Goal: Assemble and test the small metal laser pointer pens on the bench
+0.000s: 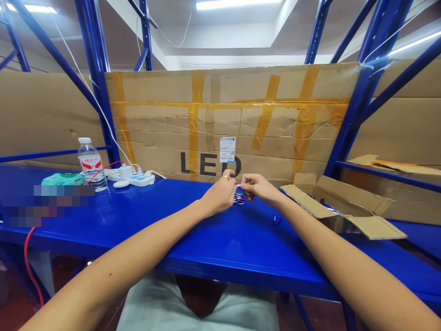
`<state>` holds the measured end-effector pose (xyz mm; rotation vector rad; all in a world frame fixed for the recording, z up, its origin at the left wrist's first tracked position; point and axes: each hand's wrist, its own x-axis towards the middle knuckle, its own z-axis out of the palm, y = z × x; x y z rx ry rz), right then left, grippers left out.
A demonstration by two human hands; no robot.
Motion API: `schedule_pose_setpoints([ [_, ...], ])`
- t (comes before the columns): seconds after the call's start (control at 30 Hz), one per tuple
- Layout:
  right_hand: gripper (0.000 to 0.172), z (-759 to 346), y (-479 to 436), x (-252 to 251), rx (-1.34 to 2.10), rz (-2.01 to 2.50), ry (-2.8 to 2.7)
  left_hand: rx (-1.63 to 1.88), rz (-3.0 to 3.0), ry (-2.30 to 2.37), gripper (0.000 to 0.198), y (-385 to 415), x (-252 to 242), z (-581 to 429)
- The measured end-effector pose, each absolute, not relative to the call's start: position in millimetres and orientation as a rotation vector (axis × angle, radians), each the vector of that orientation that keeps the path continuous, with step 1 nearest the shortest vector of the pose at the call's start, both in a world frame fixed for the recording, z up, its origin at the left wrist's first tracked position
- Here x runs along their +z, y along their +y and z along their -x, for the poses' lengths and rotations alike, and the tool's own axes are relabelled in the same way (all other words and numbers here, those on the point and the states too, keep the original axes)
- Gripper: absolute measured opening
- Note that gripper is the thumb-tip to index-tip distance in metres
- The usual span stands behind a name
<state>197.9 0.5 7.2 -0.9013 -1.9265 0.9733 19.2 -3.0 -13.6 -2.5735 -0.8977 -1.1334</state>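
Note:
My left hand (221, 192) and my right hand (259, 187) are close together above the far middle of the blue table. Both have their fingers pinched. A tiny whitish piece (239, 185) shows between the fingertips, held at the right hand's thumb and finger; its kind is too small to make out. What my left fingers grip is mostly hidden behind that hand. Just below the hands lies a small cluster of shiny, multicoloured thin pieces (240, 199). A small ring-shaped item (277, 220) rests on the table near my right forearm.
An open cardboard box (310, 201) stands at the right, with dark items inside. On the left are a water bottle (91, 163), a green packet (62, 179) and a white power strip (142, 178) with plugs and cables. A large taped cardboard sheet (155, 133) walls the back between blue posts.

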Motion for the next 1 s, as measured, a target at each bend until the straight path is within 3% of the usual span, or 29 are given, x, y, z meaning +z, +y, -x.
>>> schedule_pose_setpoints([
  [0.37,0.016,-197,4,1,0.738,0.978,-2.072,-1.068,2.747,-1.133,0.016,2,-8,-15],
  [0.73,0.015,-196,-4,5,1.354,1.029,-1.699,-0.838,2.607,-0.884,0.017,-4,-11,-14],
  [1.0,0.017,-196,-2,9,1.072,1.080,-1.944,-0.954,2.660,-1.004,0.012,1,-14,-16],
])
